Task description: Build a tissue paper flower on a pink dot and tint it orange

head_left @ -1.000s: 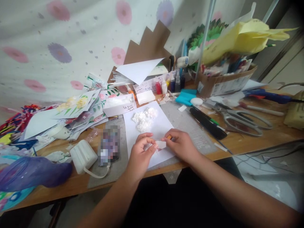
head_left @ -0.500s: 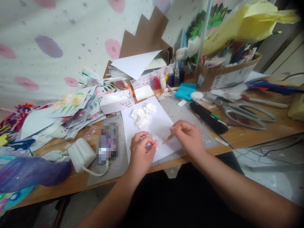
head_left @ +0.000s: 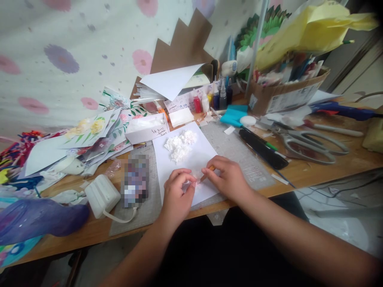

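Note:
My left hand point(head_left: 178, 191) is closed, thumb and forefinger pinched on the edge of a small white frilly paper flower point(head_left: 196, 172), which is partly hidden by my fingers. My right hand point(head_left: 226, 175) is closed around a tan pencil-like stick point(head_left: 212, 168). The stick's tip points down and left, close to my left fingertips at the flower. Both hands rest low over a white sheet of paper point(head_left: 163, 169). Farther up that sheet lies a cluster of white ruffled flowers point(head_left: 180, 145).
A phone-like object point(head_left: 136, 181), blurred out, and a white charger-like box point(head_left: 103, 195) lie to the left. Large scissors point(head_left: 314, 143) and a black utility knife point(head_left: 263, 147) lie to the right. Small paint bottles point(head_left: 209, 99) and a cardboard box point(head_left: 287, 93) stand behind.
My right hand has moved left and slightly down, bringing the stick's tip to my left fingertips. My left hand has barely shifted. The flower is now more covered.

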Motion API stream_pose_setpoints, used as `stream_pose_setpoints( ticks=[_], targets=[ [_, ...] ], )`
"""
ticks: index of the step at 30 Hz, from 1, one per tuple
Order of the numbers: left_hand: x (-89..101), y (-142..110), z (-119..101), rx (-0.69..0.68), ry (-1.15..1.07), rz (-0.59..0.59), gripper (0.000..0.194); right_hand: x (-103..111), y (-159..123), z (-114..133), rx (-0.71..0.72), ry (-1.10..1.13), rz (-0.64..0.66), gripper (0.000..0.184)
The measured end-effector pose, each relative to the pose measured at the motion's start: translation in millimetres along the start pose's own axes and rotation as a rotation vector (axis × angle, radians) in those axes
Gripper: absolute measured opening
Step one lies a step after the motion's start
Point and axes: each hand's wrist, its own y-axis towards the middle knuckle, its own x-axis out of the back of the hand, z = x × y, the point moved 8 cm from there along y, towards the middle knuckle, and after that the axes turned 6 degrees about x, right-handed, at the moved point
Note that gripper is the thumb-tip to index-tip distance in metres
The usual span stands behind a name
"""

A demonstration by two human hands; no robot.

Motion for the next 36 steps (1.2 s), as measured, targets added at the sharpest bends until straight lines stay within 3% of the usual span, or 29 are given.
stream_pose_setpoints(
  ticks=[6,14,18,22,29,36],
  targets=[
    [1.4,-2,3,-0.017,-0.042,0.010,0.011,-5,2,-2,-0.027,0.014,0.025,0.020],
    [3.3,-3,-4,-0.041,-0.010,-0.023,0.014,21,-3,-19,-0.188,0.039,-0.188,0.025],
    [3.3,-6,-4,-0.068,0.070,0.007,0.018,13,-1,-13,-0.144,0.060,-0.106,0.023],
    [-1.6,-10,-10,-0.213,0.229,0.101,0.029,5,0,-8,-0.111,0.095,-0.011,0.023],
    [1.9,-15,-9,-0.309,0.310,0.155,0.024,15,-2,-16,-0.187,0.087,-0.107,0.024],
    [7.3,-17,-2,-0.338,0.259,0.171,0.027,6,0,-10,-0.127,0.129,-0.005,0.022]
  ],
)
